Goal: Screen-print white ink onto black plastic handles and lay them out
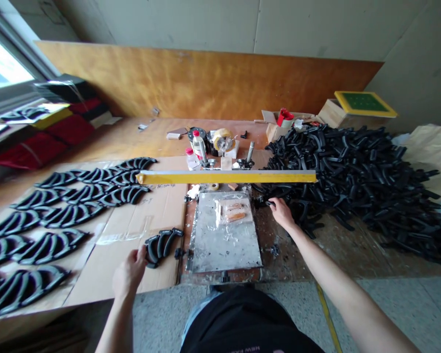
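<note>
So the wooden desk [132, 132] is mostly buried; the big pile of black parts [353, 166] hogs the whole right side; on the left the cardboard sheet [139, 220] carries the laid-out rows [59, 211] of curved pieces; the yellow bar [228, 176] runs across the middle, above the metal plate [224, 235] right in front of me; my left hand [129, 274] pinches the near end of a curved black part [162, 245] lying on the cardboard's right edge; my right hand [281, 212] has its fingers closed on a small black piece [266, 202] at the pile's near-left edge, just beside the plate's far corner.
</note>
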The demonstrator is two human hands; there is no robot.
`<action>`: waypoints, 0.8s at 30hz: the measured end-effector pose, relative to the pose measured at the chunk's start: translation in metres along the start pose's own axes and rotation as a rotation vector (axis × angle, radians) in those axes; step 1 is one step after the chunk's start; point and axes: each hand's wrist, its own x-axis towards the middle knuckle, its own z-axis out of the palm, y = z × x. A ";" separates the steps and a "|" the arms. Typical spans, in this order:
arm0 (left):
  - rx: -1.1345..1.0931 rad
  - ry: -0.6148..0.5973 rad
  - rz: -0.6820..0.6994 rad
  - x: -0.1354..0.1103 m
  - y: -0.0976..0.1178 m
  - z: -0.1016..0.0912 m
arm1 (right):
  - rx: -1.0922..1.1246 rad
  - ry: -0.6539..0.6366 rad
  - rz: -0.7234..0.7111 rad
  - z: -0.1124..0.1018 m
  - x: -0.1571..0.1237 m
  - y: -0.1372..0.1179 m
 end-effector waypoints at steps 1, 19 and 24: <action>-0.017 0.004 0.007 -0.002 0.009 0.003 | 0.080 0.017 -0.049 -0.008 0.002 -0.009; -0.972 -0.192 0.509 -0.044 0.241 0.011 | 0.049 -0.072 -0.641 0.026 0.020 -0.162; -0.906 -0.195 0.464 -0.048 0.226 0.012 | 0.039 0.087 -0.798 0.028 0.001 -0.134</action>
